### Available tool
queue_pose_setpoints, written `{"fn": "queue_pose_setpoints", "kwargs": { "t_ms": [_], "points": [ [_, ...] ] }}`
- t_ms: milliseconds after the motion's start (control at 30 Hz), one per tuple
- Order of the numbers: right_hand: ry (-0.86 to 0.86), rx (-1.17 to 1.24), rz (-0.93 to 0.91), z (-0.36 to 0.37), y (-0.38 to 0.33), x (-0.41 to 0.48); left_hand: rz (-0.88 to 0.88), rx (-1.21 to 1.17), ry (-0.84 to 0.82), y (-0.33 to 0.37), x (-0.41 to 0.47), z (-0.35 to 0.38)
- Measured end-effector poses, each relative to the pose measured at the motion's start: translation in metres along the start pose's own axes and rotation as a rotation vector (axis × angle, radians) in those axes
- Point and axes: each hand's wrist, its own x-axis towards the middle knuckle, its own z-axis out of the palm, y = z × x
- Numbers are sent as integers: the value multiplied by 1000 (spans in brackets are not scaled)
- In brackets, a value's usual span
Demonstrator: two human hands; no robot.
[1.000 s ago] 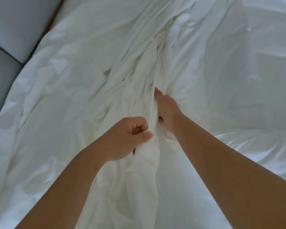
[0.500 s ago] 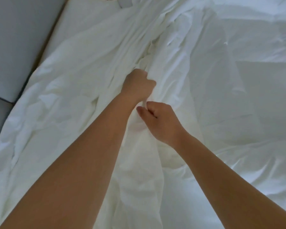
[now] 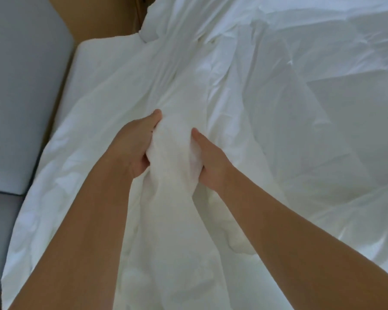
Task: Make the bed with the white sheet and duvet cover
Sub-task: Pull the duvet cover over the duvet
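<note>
White duvet cover (image 3: 278,104) fills most of the view, centre and R side. It is crumpled, w/ long creases running up and away from the person. Its R part lies flatter, w/ broad soft folds. At upper L a smooth flat corner of sheet (image 3: 92,61) shows under it. Elsewhere can't tell sheet from cover, all one white.

Grey padded panels (image 3: 20,86) run down the L edge, touching the bedding's side, w/ a seam low down. A brown strip (image 3: 99,16) sits btwn the panels and the bed's top corner.

Mid-frame, a thick bunch of the cover is gathered into a raised ridge (image 3: 173,157) that runs down toward the camera btwn both bare forearms.

L hand (image 3: 132,148) grips the ridge's L side, thumb up top, fingers curled in under the cloth. R hand (image 3: 208,162) holds the R side just opposite, thumb laid along the fabric, fingers tucked out of sight in the fold. The hands are close, w/ only the bunch btwn them.
</note>
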Motion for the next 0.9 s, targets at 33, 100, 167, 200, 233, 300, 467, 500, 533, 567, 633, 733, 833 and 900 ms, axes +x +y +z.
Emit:
{"fn": "queue_pose_setpoints", "kwargs": {
  "t_ms": [33,100,167,200,233,300,467,500,533,567,633,733,833,900],
  "points": [
    [85,-73,-74,2,-3,-3,-5,100,82,-4,6,-6],
    [256,-246,-257,-1,-13,-11,47,550,195,-15,15,-17],
    [294,-314,-356,-11,-24,-22,134,895,224,-27,19,-19],
    [279,-328,-367,-15,-28,-29,153,967,242,-30,18,-17],
    [278,-368,-370,-16,-31,-35,164,997,260,-33,18,-14],
    [338,-659,-482,-16,-31,-42,206,1024,286,-34,19,-4],
    [219,-1404,-742,6,-6,-45,337,685,184,-6,14,40],
    [157,-1409,-734,9,-3,-45,311,711,117,-1,15,47],
    [106,-1380,-714,9,-1,-45,313,777,99,2,16,50],
    [67,-1310,-659,6,-2,-44,327,837,116,5,17,50],
    [31,-996,-495,-3,-6,-44,319,831,143,9,20,47],
    [-9,-536,-267,-13,-14,-42,244,756,97,11,23,47],
    [-104,-382,-167,-13,-9,-38,229,828,62,3,27,54],
    [-102,-395,-139,-10,0,-35,203,903,60,-3,29,56]
  ]
}}
